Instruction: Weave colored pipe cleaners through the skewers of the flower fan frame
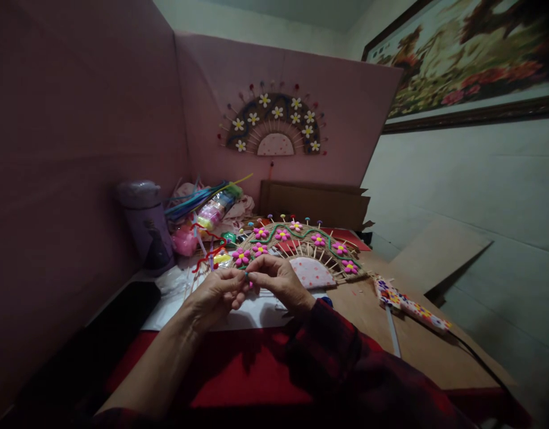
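Note:
My left hand and my right hand meet over the near edge of the work, fingertips pinched together. Between them shows a small blue-green bit, perhaps soft clay; its exact shape is too small to make out. Just beyond lies a fan-shaped craft piece, wrapped in brown twine, with pink clay flowers, a wavy green strip and sticks tipped with coloured balls round its outer edge. Its dotted white half-round centre sits right of my right hand. My hands partly hide the fan's left end.
A purple bottle stands left, beside bagged coloured clay and a bent red pipe cleaner. A flower-patterned glue gun with a cord lies right. Behind, cardboard leans below a finished fan on the pink partition.

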Demonstrator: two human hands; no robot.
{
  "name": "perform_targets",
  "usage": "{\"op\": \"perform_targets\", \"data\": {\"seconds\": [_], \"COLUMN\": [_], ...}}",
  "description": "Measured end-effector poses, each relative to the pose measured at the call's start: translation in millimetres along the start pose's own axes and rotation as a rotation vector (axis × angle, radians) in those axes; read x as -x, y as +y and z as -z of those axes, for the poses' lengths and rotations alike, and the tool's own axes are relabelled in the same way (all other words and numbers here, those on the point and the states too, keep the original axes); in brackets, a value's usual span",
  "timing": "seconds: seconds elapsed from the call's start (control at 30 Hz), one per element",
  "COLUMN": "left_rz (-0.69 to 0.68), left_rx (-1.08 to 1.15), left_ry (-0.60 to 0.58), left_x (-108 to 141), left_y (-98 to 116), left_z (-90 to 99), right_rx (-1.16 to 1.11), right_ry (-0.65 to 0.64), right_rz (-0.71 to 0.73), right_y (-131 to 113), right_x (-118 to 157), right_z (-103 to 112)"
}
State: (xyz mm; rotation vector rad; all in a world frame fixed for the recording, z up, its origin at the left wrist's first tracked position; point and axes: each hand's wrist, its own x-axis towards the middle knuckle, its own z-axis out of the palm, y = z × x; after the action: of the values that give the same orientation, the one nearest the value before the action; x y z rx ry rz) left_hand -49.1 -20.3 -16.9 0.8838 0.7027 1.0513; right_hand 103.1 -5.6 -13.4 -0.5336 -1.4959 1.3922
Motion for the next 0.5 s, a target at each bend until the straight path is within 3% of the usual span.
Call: {"op": "perform_targets", "data": {"seconds": [0.5], "left_rz": [0.002], "left_rx": [0.027], "left_ry": [-0.061], "left_x": [1.6], "left_y": [-4.4], "left_z": [1.2], "right_rx": [-0.148], "right_ry": [-0.099], "right_rz": [-0.056], "right_y": [14.7], "right_x": [-0.9], "right_z": [7.1]}}
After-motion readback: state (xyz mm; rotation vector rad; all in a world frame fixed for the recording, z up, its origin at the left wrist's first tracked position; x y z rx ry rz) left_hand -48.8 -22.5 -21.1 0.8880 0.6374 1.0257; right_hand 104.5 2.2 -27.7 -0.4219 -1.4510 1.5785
